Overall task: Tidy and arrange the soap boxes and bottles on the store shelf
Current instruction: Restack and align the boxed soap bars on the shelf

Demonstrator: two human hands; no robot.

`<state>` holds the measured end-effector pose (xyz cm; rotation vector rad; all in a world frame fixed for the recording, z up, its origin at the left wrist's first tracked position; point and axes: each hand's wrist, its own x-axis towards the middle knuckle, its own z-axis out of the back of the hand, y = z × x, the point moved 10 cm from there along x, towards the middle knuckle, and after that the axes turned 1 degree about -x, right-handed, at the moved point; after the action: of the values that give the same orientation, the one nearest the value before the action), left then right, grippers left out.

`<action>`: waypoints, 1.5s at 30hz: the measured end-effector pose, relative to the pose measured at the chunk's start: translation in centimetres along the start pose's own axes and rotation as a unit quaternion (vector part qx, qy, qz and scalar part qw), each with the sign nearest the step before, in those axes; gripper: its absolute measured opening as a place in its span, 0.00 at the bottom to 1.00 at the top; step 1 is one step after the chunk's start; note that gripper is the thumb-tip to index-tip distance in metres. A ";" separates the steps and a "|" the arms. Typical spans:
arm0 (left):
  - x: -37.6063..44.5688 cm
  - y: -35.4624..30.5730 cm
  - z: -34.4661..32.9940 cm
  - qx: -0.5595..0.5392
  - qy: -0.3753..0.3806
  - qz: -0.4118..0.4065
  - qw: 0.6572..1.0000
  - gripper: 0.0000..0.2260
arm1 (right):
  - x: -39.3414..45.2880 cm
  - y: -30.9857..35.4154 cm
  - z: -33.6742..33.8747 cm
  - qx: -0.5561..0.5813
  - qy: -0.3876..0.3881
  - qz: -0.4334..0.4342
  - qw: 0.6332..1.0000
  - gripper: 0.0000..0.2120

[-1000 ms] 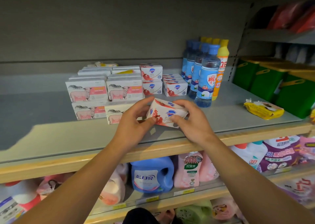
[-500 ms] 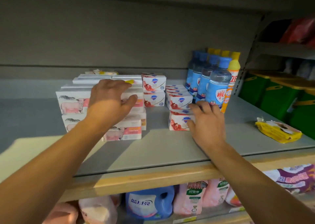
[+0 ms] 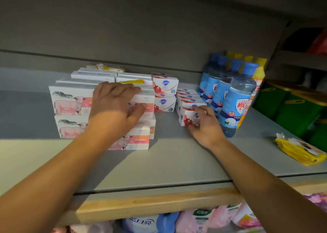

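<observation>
On the grey shelf [image 3: 177, 162] stand stacks of white-and-pink soap boxes with a sheep picture [image 3: 69, 103]. My left hand [image 3: 113, 101] lies spread over the top and front of the right-hand stack. Right of these are two stacked white-and-red soap boxes [image 3: 164, 92] and a row of the same kind. My right hand [image 3: 205, 124] grips the front white-and-red box [image 3: 187, 116] of that row, which stands on the shelf. Blue-capped bottles [image 3: 235, 100] stand in a line just right of it, yellow-capped ones [image 3: 259, 73] behind.
A crumpled yellow packet [image 3: 300, 149] lies at the shelf's right. Green bins [image 3: 290, 108] stand further right. The wooden shelf edge [image 3: 150, 206] runs along the front. Detergent jugs and pouches [image 3: 146, 223] fill the shelf below.
Both hands held a white-and-red box in the air a second ago. My right hand has set it down at the front of the row; my left hand has moved onto the sheep boxes.
</observation>
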<state>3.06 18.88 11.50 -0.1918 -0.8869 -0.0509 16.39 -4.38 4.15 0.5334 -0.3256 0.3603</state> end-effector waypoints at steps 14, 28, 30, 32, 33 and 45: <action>0.2 0.2 0.3 -0.021 -0.010 0.009 1.000 0.24 | 2.4 -0.4 0.3 -0.126 -0.019 -0.029 0.991 0.31; 0.2 0.3 0.5 -0.043 -0.039 0.002 0.998 0.20 | 10.6 8.1 -5.3 -0.236 0.099 0.105 0.961 0.25; 0.2 0.3 0.6 -0.047 -0.043 -0.001 0.998 0.20 | 11.3 8.0 -5.6 -0.256 0.101 0.099 0.956 0.26; 0.2 0.3 0.7 -0.049 -0.047 0.003 0.998 0.19 | 11.7 7.9 -5.8 -0.262 0.096 0.092 0.956 0.26; 0.2 0.3 0.7 -0.049 -0.046 0.003 0.998 0.19 | 11.8 7.9 -5.9 -0.268 0.095 0.088 0.955 0.26; 0.2 0.2 0.5 -0.037 -0.038 0.001 0.999 0.22 | 7.1 10.3 2.9 -0.128 -0.057 0.089 0.986 0.19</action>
<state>2.81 19.22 11.89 -0.2660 -0.9610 -0.0745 17.80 4.04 13.71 0.2732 -0.5244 0.4541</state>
